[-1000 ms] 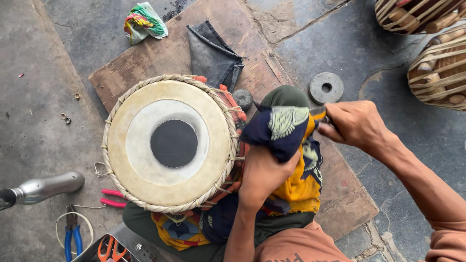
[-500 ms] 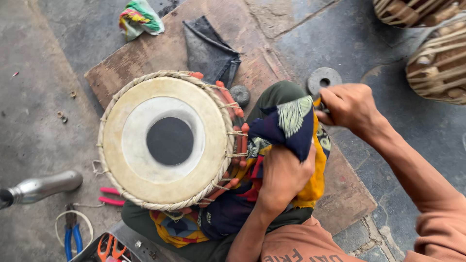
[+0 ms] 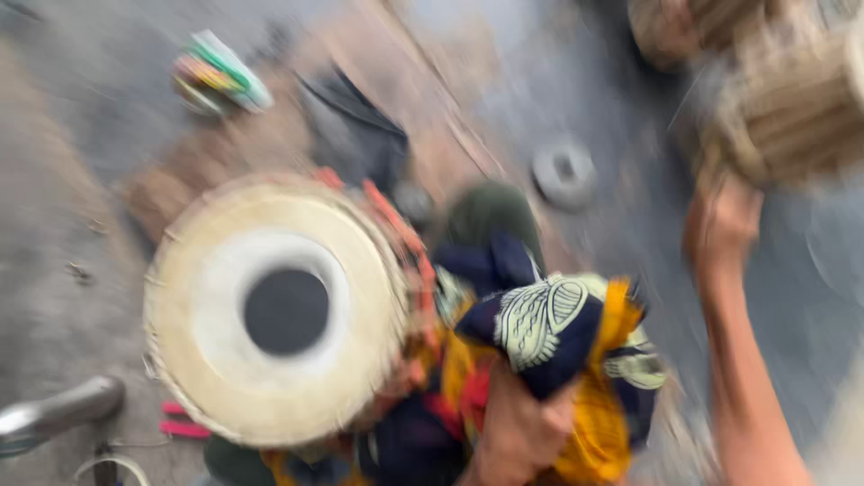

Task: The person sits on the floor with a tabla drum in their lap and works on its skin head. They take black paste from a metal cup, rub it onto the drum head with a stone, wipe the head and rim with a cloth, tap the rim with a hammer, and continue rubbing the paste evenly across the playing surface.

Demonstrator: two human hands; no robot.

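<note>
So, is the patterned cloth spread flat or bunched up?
Bunched up: the left hand grips the cloth in a crumpled wad beside the drum.

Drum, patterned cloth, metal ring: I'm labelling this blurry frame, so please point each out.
Drum [image 3: 286,310], head view, black centre spot.
Patterned cloth [image 3: 549,319], head view, pale leaf print.
Metal ring [image 3: 564,173], head view, its rim.

Drum-repair workshop — drums [image 3: 279,310], stone floor [image 3: 54,270].

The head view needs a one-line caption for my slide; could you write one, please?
Blurred: left hand bunches a patterned cloth beside a drum; right hand reaches toward another drum.
</note>
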